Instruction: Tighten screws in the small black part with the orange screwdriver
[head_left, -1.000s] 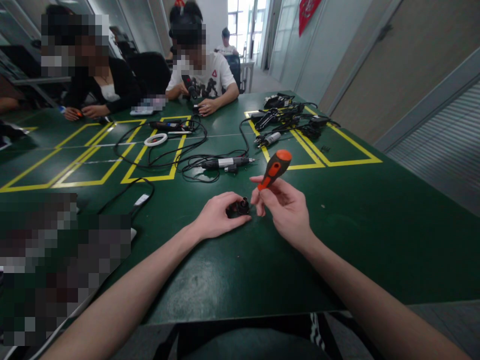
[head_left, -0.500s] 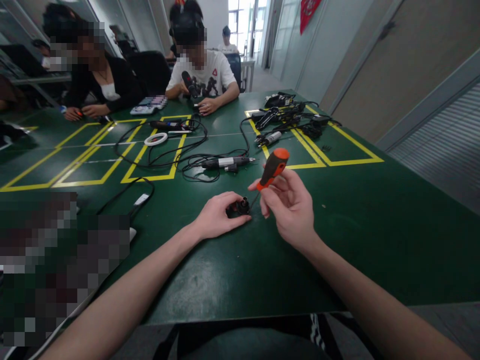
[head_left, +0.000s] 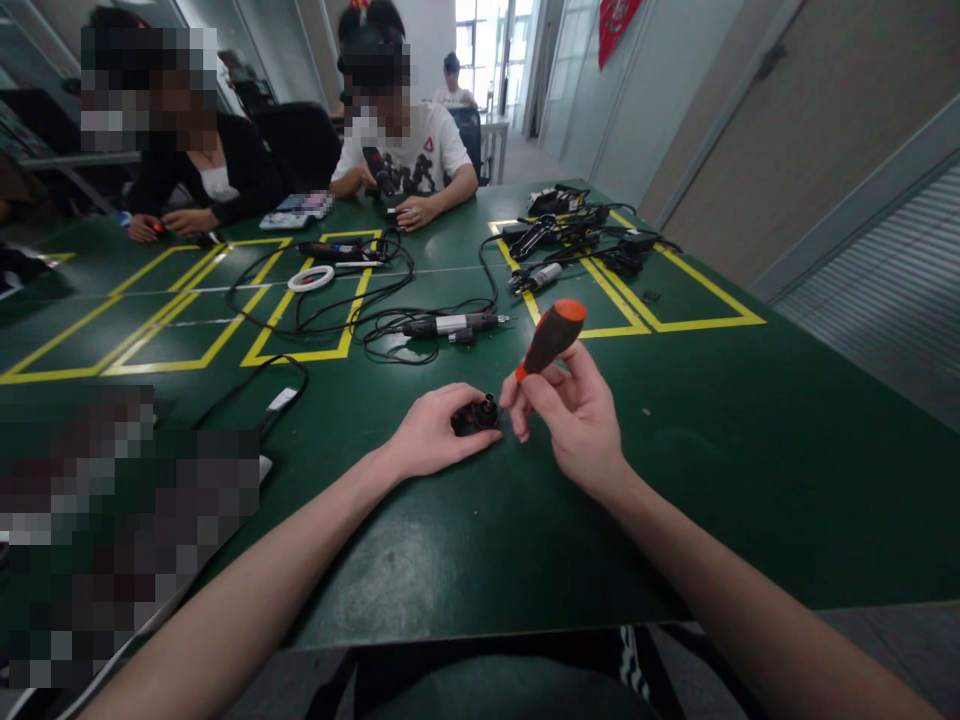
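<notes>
On the green table, my left hand (head_left: 439, 432) is closed around a small black round part (head_left: 486, 411) with an upright tip; its fingers and thumb grip the part from both sides. Just to the right, my right hand (head_left: 574, 420) holds a screwdriver (head_left: 551, 338) with a dark grey and orange handle. The handle leans up and to the right, and the fingers wrap its lower end. The screwdriver's shaft points down toward the black part, but the fingers largely hide it, so I cannot tell whether the tip touches.
A black and silver corded hand tool (head_left: 454, 325) lies beyond my hands. Cables and more tools (head_left: 559, 235) are heaped at the back right. A white ring (head_left: 311, 278) sits among cables within yellow tape. Two people work across the table (head_left: 750, 450).
The screwdriver handle has swung slightly to the right, and my right hand has shifted a little left, its fingers covering more of the shaft. My left hand stays put with the black part.
</notes>
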